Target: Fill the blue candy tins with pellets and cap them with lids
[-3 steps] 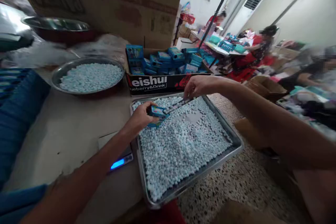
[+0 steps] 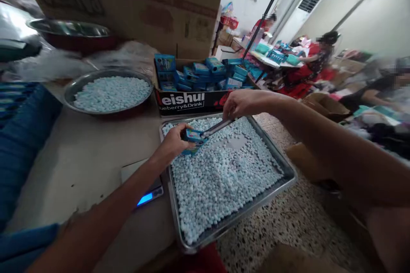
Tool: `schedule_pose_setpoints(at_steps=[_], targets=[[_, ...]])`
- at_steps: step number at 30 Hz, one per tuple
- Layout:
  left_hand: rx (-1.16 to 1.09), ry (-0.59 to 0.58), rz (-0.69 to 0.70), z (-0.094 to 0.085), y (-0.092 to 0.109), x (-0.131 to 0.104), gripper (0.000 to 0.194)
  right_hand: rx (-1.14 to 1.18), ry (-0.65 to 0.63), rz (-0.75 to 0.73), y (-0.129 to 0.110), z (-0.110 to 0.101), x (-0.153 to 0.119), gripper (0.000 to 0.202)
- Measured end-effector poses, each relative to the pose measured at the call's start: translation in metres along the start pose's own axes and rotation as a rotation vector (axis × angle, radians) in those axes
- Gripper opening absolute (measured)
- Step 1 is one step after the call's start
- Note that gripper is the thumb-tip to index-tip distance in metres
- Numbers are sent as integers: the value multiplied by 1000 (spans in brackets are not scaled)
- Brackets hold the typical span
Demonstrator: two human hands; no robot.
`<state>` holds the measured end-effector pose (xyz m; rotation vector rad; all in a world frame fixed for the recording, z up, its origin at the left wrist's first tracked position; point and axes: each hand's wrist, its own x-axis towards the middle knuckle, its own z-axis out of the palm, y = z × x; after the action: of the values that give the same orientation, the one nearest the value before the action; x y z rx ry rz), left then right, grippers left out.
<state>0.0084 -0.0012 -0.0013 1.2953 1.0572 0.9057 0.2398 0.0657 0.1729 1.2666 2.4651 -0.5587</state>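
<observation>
Over the left part of a metal tray (image 2: pixel 290 178) full of pale blue pellets (image 2: pixel 221 179), my left hand (image 2: pixel 174 140) grips a small blue box (image 2: pixel 194 135). My right hand (image 2: pixel 235 104) holds a narrow metal scoop (image 2: pixel 219 127) slanting down to the left, its tip at the box's right end. A few pellets show near the scoop's tip. A patch of bare tray bottom shows just right of the scoop. Partly under my left forearm lies a small scale (image 2: pixel 150 196) with a lit blue display.
Behind the tray, a black carton (image 2: pixel 181 101) holds several blue boxes. A metal bowl (image 2: pixel 68 101) of pellets stands left of it, another bowl (image 2: pixel 70 30) farther back. A tall cardboard box (image 2: pixel 128 4) rises behind. Blue material lies at the left edge. People sit at the back right.
The scoop, which had a row of pellets along it, now shows only a few near its tip. Both hands have barely moved.
</observation>
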Motion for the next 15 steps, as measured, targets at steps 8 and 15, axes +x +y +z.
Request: schedule_pose_setpoints(at_steps=[8,15], targets=[[-243,-79,56,-20,-14,-11,46,-125,161,266,61,42,-78,18],[-238,-109,117,-39,-7,-36,42,396,205,348,104,203,-90,11]])
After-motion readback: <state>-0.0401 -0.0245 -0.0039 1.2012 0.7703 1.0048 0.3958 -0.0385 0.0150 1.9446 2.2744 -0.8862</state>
